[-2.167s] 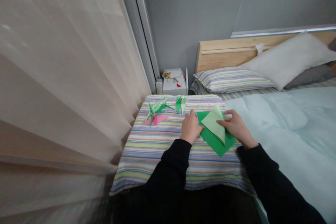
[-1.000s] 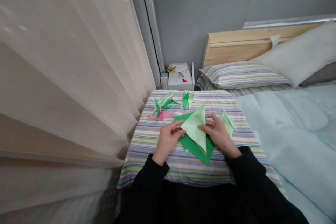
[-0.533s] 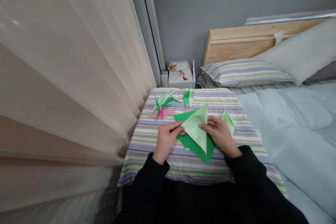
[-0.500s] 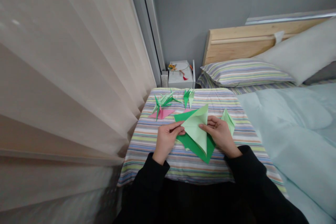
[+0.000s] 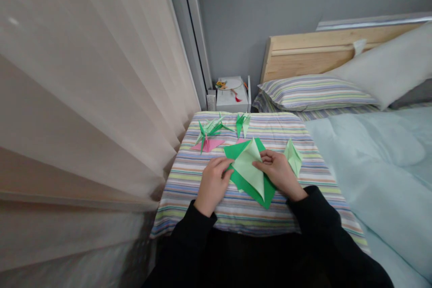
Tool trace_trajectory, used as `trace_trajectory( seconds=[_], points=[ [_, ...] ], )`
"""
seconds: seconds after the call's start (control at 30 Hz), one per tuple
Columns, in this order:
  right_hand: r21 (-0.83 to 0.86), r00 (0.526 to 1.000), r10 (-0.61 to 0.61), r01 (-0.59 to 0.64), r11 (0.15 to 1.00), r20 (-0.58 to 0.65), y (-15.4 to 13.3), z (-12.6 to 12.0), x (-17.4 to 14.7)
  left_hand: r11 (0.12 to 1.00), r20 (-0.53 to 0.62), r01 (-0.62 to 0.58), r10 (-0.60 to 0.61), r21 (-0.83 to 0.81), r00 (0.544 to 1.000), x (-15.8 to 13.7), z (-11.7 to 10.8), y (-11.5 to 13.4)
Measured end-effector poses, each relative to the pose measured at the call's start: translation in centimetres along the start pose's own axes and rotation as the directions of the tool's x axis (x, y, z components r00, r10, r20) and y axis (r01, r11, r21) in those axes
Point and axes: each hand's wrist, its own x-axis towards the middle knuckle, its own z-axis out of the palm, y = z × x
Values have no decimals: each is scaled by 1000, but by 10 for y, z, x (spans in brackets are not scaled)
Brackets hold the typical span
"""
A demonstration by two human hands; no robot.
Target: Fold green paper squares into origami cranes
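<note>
A light green origami paper (image 5: pixel 250 166), folded to a triangle, is held by its right edge in my right hand (image 5: pixel 278 172), thumb on top and fingers behind. My left hand (image 5: pixel 215 181) is at the paper's left corner, its thumb and forefinger slightly apart. Beneath lies a dark green paper sheet (image 5: pixel 261 195). To the right of my right hand stands a folded light green paper piece (image 5: pixel 293 158). Folded green paper cranes (image 5: pixel 209 129) and a pink folded paper (image 5: pixel 213 145) lie at the back left, with a small green folded pair (image 5: pixel 242 125) beside them.
A striped cloth (image 5: pixel 189 193) covers the table. Pale curtains (image 5: pixel 101 99) hang close on the left. The bed with a light blue quilt (image 5: pixel 378 162) borders the right side. Behind stands a white cabinet (image 5: pixel 231 104) with an embroidery hoop on it.
The light green paper has moved left and lower, over the dark green sheet. My left thumb and forefinger have parted at its corner. My right hand has shifted slightly left with it.
</note>
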Motion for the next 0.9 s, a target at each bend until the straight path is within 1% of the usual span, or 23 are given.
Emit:
trace_trajectory(
  seconds=[0.1, 0.23, 0.3, 0.33, 0.37, 0.4, 0.43, 0.47, 0.5, 0.53, 0.57, 0.63, 0.7, 0.77, 0.9],
  points=[
    [-110, 1000, -16, 15, 994, -5, 0, 0, 1, 997, 75, -49, 45, 61, 996, -1, 2, -3],
    [-256, 999, -24, 16, 966, -26, -2, 0, 2, 989, 129, -105, 92, 100, 987, 1, 5, -4],
    [-355, 995, -77, 51, 933, -58, -3, 0, 1, 991, 144, -93, 79, 96, 986, 3, 4, -4],
    [-427, 987, -138, 90, 900, -83, -4, 0, 0, 994, 154, -74, 60, 86, 986, 4, 3, -4],
    [-512, 970, -221, 142, 847, -97, -4, 0, -1, 996, 166, -47, 35, 74, 986, 6, 2, -5],
    [-601, 945, -314, 202, 774, -87, -5, 0, -3, 998, 181, -20, 8, 63, 983, 8, 1, -5],
    [-678, 915, -401, 265, 686, -48, -7, 0, -4, 999, 198, 6, -16, 53, 980, 11, 0, -5],
    [-734, 884, -467, 330, 594, 20, -8, -1, -6, 999, 217, 28, -37, 44, 976, 13, -1, -6],
    [-767, 857, -505, 392, 508, 103, -9, -1, -8, 998, 233, 48, -55, 35, 971, 16, -1, -6],
    [-780, 837, -515, 444, 440, 185, -10, -1, -10, 998, 247, 65, -70, 26, 967, 19, -1, -6],
    [-784, 825, -505, 480, 392, 252, -11, -2, -12, 997, 257, 81, -83, 17, 963, 21, -1, -6],
    [-793, 825, -459, 506, 340, 330, -12, -3, -14, 994, 267, 109, -106, 2, 958, 25, 0, -6],
    [-808, 844, -409, 490, 326, 347, -12, -3, -16, 992, 257, 130, -125, -3, 958, 27, 3, -6],
    [-815, 859, -376, 475, 332, 348, -11, -4, -16, 990, 231, 139, -134, -3, 964, 26, 4, -7],
    [-811, 872, -355, 460, 362, 336, -6, -4, -17, 991, 122, 137, -134, -12, 983, 17, 2, -9]
  ],
)
